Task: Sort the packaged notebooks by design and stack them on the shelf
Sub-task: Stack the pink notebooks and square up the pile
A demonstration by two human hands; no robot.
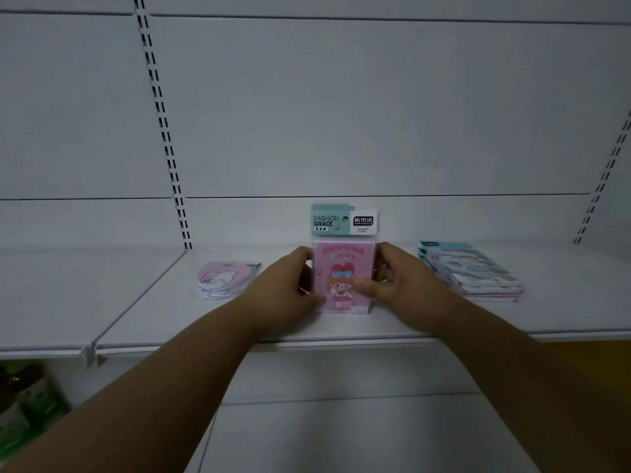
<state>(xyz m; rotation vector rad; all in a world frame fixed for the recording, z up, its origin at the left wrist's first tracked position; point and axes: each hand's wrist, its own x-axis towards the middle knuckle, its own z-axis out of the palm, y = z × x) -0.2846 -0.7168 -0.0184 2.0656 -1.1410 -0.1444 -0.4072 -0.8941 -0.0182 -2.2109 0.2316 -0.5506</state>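
A pack of pink notebooks (343,268) with a cartoon girl and a teal "FASHION GRACE" header stands upright in the middle of the white shelf (341,327). My left hand (290,288) grips its left side and my right hand (396,279) grips its right side, thumb on the front cover. Left of it lies a round pink pack with a white cat (223,278). To the right lies a flat stack of blue and pink notebooks (473,271).
The shelf's back panel (341,114) is white, with slotted uprights at the left (160,124) and right (607,172). A shelf divider joint (90,353) sits at the front left. Below left are dark green packaged goods (24,401).
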